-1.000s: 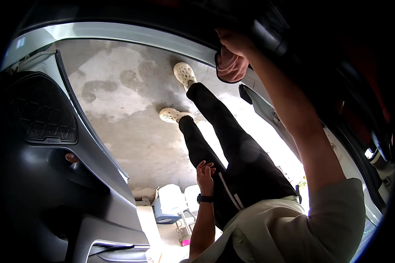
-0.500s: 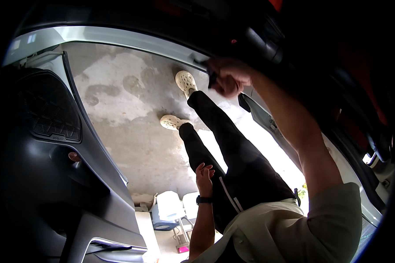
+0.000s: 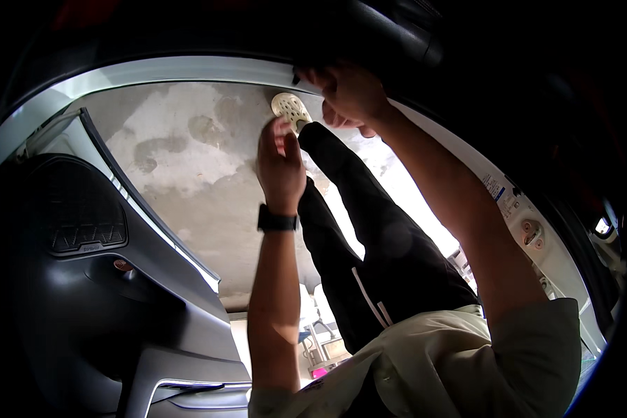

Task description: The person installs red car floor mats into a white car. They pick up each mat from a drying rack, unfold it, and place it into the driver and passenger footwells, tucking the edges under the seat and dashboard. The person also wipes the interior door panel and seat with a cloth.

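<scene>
Left hand (image 3: 280, 167) has come up from beside the thigh toward the door sill (image 3: 188, 68), and the right hand (image 3: 352, 90) sits a bit farther left along that sill than half a second ago. Right grip looks clenched on a pinkish cloth (image 3: 338, 117), bunched under the fingers right by the sill; dim and blurred there, so can't tell whether cloth and sill touch. Left grip is released: fingers loosely curled, blurred, nothing seen in them, just short of the sill and left of the cloth. Light clog (image 3: 290, 106) shows just below the sill, concrete floor (image 3: 188, 174) beyond it, door panel (image 3: 83, 279) swung out at the sill's left end. Progress, as a judgement: wiping along the sill looks underway, not finished, since the cloth is in hand and close to it. No wiped stretch of sill can be told from an unwiped one, so the share done is unclear; what's left likely includes finishing the sill and putting the cloth down.
</scene>
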### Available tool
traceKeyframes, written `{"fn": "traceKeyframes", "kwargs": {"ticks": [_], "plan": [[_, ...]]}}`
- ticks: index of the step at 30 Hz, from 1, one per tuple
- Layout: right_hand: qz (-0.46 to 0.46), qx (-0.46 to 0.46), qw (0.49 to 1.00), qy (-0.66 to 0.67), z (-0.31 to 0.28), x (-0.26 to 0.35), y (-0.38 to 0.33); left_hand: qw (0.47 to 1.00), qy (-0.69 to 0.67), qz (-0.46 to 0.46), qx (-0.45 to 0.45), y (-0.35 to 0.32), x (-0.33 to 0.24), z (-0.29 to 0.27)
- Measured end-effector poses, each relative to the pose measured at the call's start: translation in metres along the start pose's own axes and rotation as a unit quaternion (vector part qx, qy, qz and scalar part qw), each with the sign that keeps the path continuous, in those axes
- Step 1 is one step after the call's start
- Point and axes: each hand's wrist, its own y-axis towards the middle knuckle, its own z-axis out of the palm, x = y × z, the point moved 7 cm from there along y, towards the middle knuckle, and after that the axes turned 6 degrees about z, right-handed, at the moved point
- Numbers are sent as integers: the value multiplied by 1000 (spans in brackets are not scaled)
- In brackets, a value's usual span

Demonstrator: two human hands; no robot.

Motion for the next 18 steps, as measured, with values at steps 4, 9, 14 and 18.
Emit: {"fn": "traceKeyframes", "kwargs": {"ticks": [4, 9, 14, 18], "plan": [[119, 96, 967, 204, 1, -8, -31, 919, 230, 310, 81, 117, -45, 48], [162, 27, 955, 247, -3, -35, -52, 809, 317, 461, 178, 165, -30, 116], [170, 38, 939, 298, 3, -50, -70, 718, 447, 484, 223, 178, -15, 132], [148, 22, 947, 285, 24, -49, -64, 700, 483, 486, 202, 175, -22, 136]]}}
